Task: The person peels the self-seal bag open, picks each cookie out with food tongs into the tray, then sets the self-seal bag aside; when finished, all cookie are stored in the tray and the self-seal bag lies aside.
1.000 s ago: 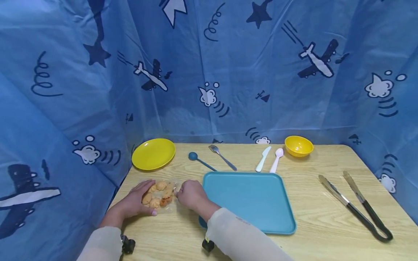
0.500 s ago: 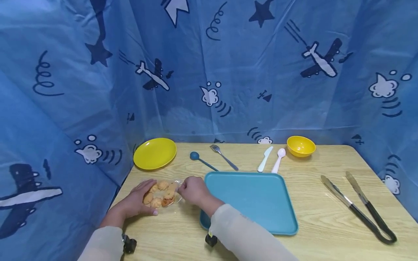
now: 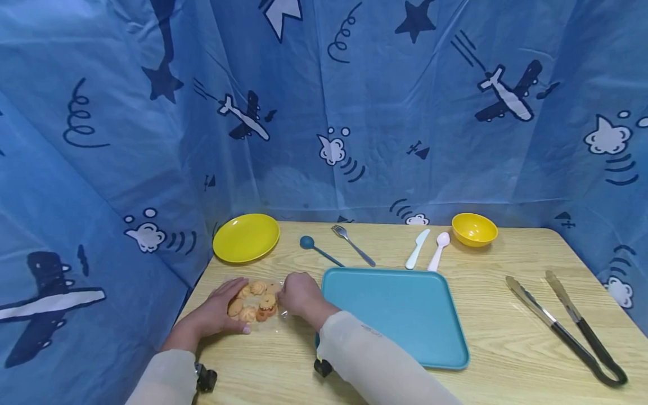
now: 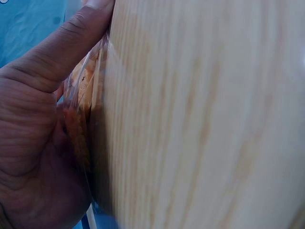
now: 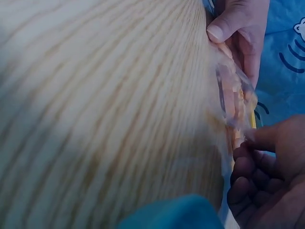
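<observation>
In the head view, a clear plastic bag of cookies (image 3: pixel 258 302) lies on the wooden table at left, several golden biscuits showing through the film. My left hand (image 3: pixel 219 309) holds the bag's left side, fingers along the far edge and thumb along the near one. From the opposite end, my right hand (image 3: pixel 302 295) pinches the film. The right wrist view shows that pinch closely: thumb and forefinger of the right hand (image 5: pixel 274 167) meet on the bag's edge, the other fingers curled. Against the palm of the left hand (image 4: pixel 38 109), the left wrist view shows the bag's side.
A blue tray (image 3: pixel 395 315) sits beside the right forearm. Behind are a yellow plate (image 3: pixel 246 238), a dark blue spoon (image 3: pixel 307 242), a fork (image 3: pixel 354 246), a pale knife (image 3: pixel 417 249), a pink spoon (image 3: pixel 438 251) and a yellow bowl (image 3: pixel 475 229). Tongs (image 3: pixel 567 329) lie at right.
The head view has turned slightly left, so everything sits further right in it. Both hands keep their hold on the bag, and the film near the right fingers has shifted a little.
</observation>
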Motion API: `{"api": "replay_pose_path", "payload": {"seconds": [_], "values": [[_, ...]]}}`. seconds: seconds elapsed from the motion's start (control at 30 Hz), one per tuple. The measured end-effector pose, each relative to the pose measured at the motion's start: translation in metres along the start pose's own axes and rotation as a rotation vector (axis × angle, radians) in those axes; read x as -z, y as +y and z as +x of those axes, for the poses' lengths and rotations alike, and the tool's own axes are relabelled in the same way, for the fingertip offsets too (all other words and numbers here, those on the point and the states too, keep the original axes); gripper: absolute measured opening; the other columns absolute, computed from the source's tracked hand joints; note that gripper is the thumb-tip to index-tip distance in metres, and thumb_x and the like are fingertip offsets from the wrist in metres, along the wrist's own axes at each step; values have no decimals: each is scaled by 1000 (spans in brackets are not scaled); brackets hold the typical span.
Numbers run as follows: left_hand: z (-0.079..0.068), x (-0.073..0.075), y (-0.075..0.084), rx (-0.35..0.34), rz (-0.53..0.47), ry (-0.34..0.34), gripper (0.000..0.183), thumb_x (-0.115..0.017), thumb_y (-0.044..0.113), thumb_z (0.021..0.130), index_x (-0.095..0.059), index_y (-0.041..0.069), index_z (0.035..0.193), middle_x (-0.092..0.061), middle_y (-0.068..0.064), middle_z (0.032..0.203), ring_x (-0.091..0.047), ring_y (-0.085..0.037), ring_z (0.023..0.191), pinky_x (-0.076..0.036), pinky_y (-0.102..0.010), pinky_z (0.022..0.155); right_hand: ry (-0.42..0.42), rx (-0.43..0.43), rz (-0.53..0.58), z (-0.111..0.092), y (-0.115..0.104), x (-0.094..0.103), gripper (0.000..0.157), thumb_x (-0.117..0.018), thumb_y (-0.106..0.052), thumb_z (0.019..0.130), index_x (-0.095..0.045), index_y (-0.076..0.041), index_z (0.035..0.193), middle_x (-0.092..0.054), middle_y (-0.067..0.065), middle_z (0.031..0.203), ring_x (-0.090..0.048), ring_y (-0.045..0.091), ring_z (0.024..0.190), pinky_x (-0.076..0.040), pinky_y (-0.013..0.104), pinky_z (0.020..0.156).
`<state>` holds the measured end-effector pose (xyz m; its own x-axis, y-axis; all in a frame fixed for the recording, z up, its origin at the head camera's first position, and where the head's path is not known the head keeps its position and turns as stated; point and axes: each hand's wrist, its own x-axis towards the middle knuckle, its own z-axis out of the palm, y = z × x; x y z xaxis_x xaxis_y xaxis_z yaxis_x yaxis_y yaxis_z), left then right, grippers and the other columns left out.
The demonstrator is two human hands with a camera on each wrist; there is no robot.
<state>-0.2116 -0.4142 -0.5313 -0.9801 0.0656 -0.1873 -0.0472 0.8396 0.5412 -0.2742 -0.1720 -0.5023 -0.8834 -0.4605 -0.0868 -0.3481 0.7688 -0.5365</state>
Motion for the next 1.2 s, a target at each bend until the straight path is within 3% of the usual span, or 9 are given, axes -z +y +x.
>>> {"api": "replay_pose_path", "payload": {"seconds": [0.43,0.7,0.97,1.2], "values": [[-1,0,2,35,-2,-19,129,-92,62,59,-26,22,162,-19,-12,170,-12,-43,155,-17,-67,121,16,-39,59,3,7,4,47,-64,-34,100,-53,-17,57,-50,-2,56,-51,14,53,-42,29,49],[0,1,1,18,3,-14,129,-92,61,59,-26,21,163,-18,-13,170,-11,-44,155,-17,-68,121,15,-64,72,1,13,5,48,-66,-38,99,-54,-18,57,-48,-4,54,-49,13,51,-40,28,48],[-1,2,4,30,-1,-20,129,-92,61,60,-26,21,163,-18,-13,170,-10,-44,155,-15,-69,120,18,-46,141,-1,15,7,46,-67,-35,99,-56,-18,58,-50,-4,55,-49,13,52,-39,28,48],[-1,2,4,30,0,-21,129,-92,61,59,-26,21,163,-18,-13,170,-9,-44,156,-14,-69,121,38,-28,132,-5,16,12,51,-68,-35,98,-53,-18,53,-46,-6,50,-46,11,49,-38,27,47]]}}
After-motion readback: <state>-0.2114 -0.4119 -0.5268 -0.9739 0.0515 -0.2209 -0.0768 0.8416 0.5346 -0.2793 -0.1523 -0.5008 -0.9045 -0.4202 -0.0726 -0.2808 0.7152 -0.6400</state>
